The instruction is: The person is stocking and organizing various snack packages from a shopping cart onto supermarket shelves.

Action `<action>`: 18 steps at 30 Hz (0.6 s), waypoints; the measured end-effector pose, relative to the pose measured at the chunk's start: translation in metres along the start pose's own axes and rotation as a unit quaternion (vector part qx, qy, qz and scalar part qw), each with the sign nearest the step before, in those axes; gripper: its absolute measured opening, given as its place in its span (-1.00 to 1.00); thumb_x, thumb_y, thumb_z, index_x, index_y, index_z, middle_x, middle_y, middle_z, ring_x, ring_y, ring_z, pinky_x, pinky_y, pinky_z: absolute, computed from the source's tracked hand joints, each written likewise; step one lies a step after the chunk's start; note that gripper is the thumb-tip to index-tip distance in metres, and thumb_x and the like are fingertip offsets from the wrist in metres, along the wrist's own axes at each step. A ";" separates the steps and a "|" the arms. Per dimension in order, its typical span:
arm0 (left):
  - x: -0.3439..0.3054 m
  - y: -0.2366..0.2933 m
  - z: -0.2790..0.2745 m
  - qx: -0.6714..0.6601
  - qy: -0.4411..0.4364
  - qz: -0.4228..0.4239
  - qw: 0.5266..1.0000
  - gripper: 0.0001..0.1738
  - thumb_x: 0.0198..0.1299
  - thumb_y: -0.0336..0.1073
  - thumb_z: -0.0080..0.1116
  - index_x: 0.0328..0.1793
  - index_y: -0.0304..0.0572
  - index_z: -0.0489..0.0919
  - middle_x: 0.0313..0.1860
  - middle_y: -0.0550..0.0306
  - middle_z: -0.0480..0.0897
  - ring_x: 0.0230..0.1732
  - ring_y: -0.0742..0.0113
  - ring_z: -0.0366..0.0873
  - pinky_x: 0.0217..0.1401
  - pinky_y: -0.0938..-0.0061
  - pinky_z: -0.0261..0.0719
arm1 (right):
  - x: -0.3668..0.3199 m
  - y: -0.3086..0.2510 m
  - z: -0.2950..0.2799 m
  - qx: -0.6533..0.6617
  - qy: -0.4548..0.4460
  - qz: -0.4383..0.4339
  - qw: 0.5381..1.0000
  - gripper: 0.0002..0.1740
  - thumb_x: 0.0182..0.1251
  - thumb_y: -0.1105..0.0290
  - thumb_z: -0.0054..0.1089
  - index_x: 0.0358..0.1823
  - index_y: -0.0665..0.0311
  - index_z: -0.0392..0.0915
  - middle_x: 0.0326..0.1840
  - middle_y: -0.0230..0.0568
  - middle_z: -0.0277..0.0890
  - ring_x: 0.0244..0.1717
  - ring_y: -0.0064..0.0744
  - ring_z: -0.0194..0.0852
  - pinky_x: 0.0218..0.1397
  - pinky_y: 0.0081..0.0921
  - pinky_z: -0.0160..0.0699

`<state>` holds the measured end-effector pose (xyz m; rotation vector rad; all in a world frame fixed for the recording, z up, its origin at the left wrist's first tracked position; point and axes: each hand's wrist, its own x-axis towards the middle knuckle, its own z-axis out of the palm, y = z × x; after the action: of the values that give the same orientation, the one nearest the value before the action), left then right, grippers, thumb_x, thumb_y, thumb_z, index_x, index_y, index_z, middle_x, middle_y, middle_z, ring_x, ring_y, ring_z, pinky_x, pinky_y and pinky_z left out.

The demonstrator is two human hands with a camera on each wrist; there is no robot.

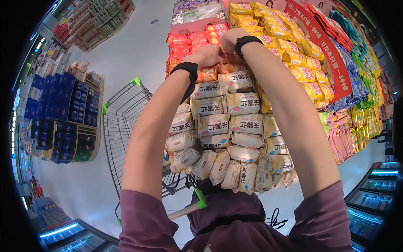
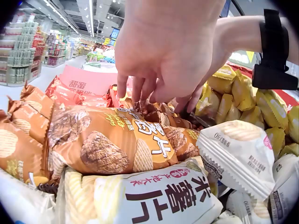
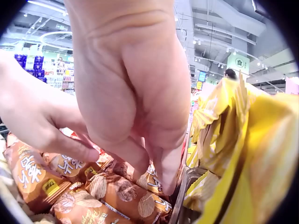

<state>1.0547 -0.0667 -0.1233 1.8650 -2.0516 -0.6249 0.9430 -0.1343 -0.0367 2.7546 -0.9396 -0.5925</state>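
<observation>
Both hands reach down over brown chip bags (image 2: 93, 140) in a snack display. In the left wrist view, the left hand (image 2: 163, 51) hangs over the bags, its fingers (image 2: 147, 88) pointing down. The right hand (image 3: 135, 79) is close beside it, with its extended fingers (image 3: 166, 172) against a brown bag (image 3: 124, 191) near a clear divider (image 3: 180, 198). The head view has the left hand slightly nearer the body than the right. White chip bags (image 1: 245, 103) fill the near rows, and red bags (image 1: 180, 44) lie farther back. The bags partly hide the fingertips.
Yellow bags (image 1: 302, 73) are piled along the right side, beside a red sign strip (image 1: 323, 46). A shopping cart (image 1: 121, 122) with green corners stands at left. Beyond it is a stack of blue packs (image 1: 54, 101). Lit freezers (image 1: 369, 201) line the lower right.
</observation>
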 end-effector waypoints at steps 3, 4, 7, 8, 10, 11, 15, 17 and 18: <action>-0.025 0.008 -0.012 -0.068 0.082 -0.054 0.993 -0.50 0.32 -0.29 -0.02 0.39 -0.19 0.47 0.03 -0.20 0.69 0.05 -0.09 0.65 0.14 0.13 0.56 | -0.002 -0.005 -0.008 -0.016 0.005 0.006 1.000 -0.65 0.13 0.37 0.10 -0.10 0.30 0.71 -0.13 0.10 0.69 -0.13 0.06 0.70 -0.09 -0.15 0.67; -0.035 0.003 -0.013 -0.041 0.157 0.018 0.987 -0.54 0.38 -0.23 0.01 0.35 -0.23 0.50 0.06 -0.16 0.69 0.08 0.02 0.66 0.19 0.23 0.56 | -0.001 -0.007 -0.012 -0.012 0.006 0.012 1.000 -0.64 0.13 0.37 0.10 -0.08 0.31 0.70 -0.12 0.11 0.69 -0.14 0.06 0.70 -0.11 -0.14 0.67; -0.097 0.013 -0.041 -0.094 0.194 0.055 0.975 -0.58 0.39 -0.17 0.06 0.24 -0.27 0.58 0.06 -0.13 0.70 0.09 0.05 0.66 0.22 0.29 0.55 | -0.010 -0.016 -0.036 -0.038 0.001 -0.047 0.998 -0.68 0.24 0.46 -0.06 -0.10 0.37 0.65 -0.11 0.11 0.68 -0.23 0.04 0.67 -0.21 -0.04 0.62; -0.121 0.015 -0.050 -0.091 0.206 0.053 0.973 -0.59 0.40 -0.11 0.08 0.14 -0.30 0.63 0.02 -0.05 0.72 0.04 0.09 0.68 0.19 0.28 0.57 | -0.006 -0.020 -0.044 -0.050 0.003 -0.052 0.997 -0.67 0.25 0.47 -0.07 -0.08 0.37 0.65 -0.10 0.10 0.68 -0.21 0.05 0.66 -0.16 -0.05 0.63; -0.174 0.022 -0.069 -0.086 0.171 0.008 0.981 -0.60 0.45 -0.14 0.04 0.11 -0.34 0.63 -0.04 -0.03 0.74 -0.02 0.18 0.70 0.12 0.34 0.60 | -0.010 -0.035 -0.059 -0.075 0.005 -0.077 0.994 -0.66 0.26 0.48 -0.06 -0.03 0.37 0.64 -0.09 0.08 0.68 -0.16 0.05 0.66 -0.09 -0.07 0.63; -0.201 0.022 -0.071 -0.136 0.178 0.007 0.975 -0.62 0.46 -0.16 0.03 0.10 -0.36 0.63 -0.08 -0.02 0.75 -0.05 0.24 0.70 0.08 0.37 0.61 | -0.014 -0.042 -0.068 -0.090 0.006 -0.097 0.991 -0.66 0.26 0.48 -0.03 -0.01 0.36 0.64 -0.08 0.08 0.67 -0.12 0.05 0.67 -0.06 -0.08 0.63; -0.306 0.026 -0.080 -0.227 0.134 -0.092 0.960 -0.68 0.50 -0.31 -0.09 0.09 -0.40 0.61 -0.15 -0.02 0.74 -0.12 0.34 0.69 -0.02 0.44 0.62 | -0.033 -0.068 -0.070 -0.013 0.082 -0.212 0.974 -0.67 0.25 0.47 0.07 0.02 0.33 0.64 -0.07 0.07 0.67 -0.02 0.06 0.65 0.04 -0.09 0.62; -0.345 0.015 -0.070 -0.217 0.157 -0.103 0.958 -0.69 0.42 -0.36 -0.10 0.04 -0.42 0.61 -0.19 -0.05 0.75 -0.18 0.31 0.71 -0.08 0.42 0.63 | -0.036 -0.100 -0.076 -0.075 0.055 -0.253 0.963 -0.71 0.23 0.41 0.13 -0.06 0.31 0.67 -0.06 0.05 0.68 -0.02 0.03 0.67 -0.01 -0.08 0.64; -0.365 0.008 -0.066 -0.210 0.167 -0.109 0.957 -0.69 0.38 -0.39 -0.10 0.02 -0.43 0.62 -0.22 -0.06 0.75 -0.21 0.30 0.71 -0.11 0.41 0.63 | -0.063 -0.129 -0.098 -0.119 0.023 -0.250 0.961 -0.68 0.24 0.32 0.15 -0.06 0.29 0.69 -0.05 0.06 0.69 -0.02 0.00 0.68 0.00 -0.10 0.64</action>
<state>1.1218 0.2876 -0.0377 1.8021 -1.3862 -0.6813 1.0095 0.0089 0.0350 2.7610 -0.1315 -0.6582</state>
